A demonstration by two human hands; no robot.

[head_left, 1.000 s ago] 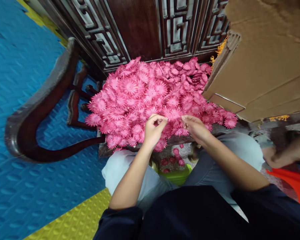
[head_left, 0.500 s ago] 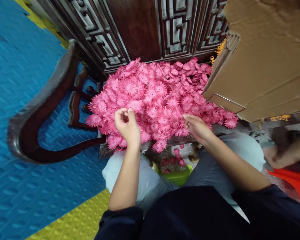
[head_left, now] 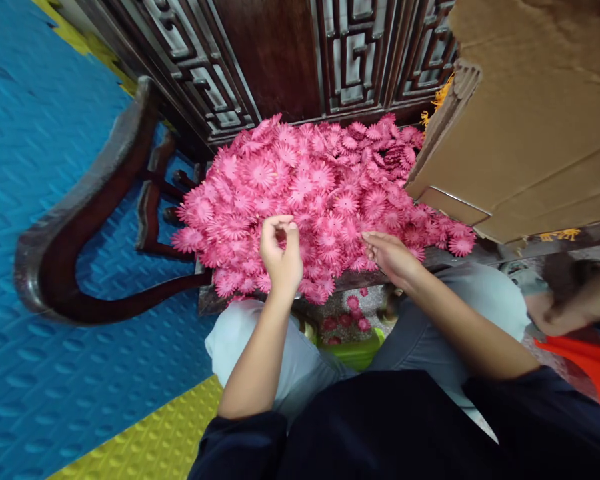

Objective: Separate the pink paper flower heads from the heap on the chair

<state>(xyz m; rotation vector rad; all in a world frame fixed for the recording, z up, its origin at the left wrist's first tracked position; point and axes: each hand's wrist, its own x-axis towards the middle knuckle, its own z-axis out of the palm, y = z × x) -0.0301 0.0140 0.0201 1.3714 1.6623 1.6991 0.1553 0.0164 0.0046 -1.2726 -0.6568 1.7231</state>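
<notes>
While both hands work at its near edge, a heap of pink fabric flower heads [head_left: 320, 193] covers a dark wooden chair seat [head_left: 210, 303].
Left hand [head_left: 280, 257] — fingers [head_left: 284, 230] curled, thumb and forefinger pinched together above the heap's front; whether a flower sits between them cannot be told. Right hand [head_left: 390, 253] — fingers loosely bent, tips touching flowers at the front edge, nothing clearly gripped. Carved wooden chair back [head_left: 280, 60] stands behind the heap; cardboard box [head_left: 530, 120] just right of it; blue foam floor mat [head_left: 40, 200] left; another person's arm [head_left: 575, 303] far right.
</notes>
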